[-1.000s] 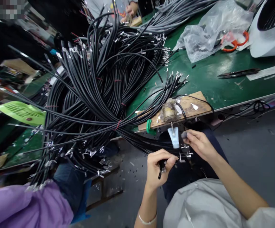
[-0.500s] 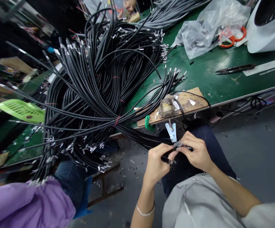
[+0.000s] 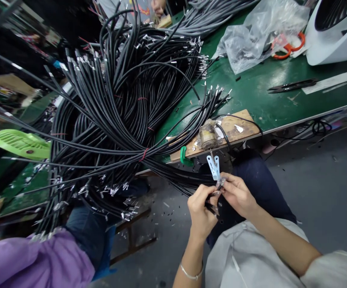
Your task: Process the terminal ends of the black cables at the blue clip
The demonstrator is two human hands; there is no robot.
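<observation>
Pinching one black cable end between both hands, just below a pale blue clip.

Nearest, the left hand (image 3: 201,212) curls its fingers around the black cable (image 3: 212,208), thumb pressed on top; the right hand (image 3: 236,195) meets it, fingertips pinched on the cable's metal terminal (image 3: 220,184), just under the blue clip (image 3: 213,167) hanging from the bench edge. Behind that, a wooden board (image 3: 236,130) carries a taped block (image 3: 207,136) and a green clamp (image 3: 184,157). A huge tied bundle of black cables (image 3: 116,120) spreads across the green table (image 3: 260,96). Farther off lie black snips (image 3: 290,85), a clear plastic bag (image 3: 251,36) and orange-handled scissors (image 3: 290,44).
</observation>
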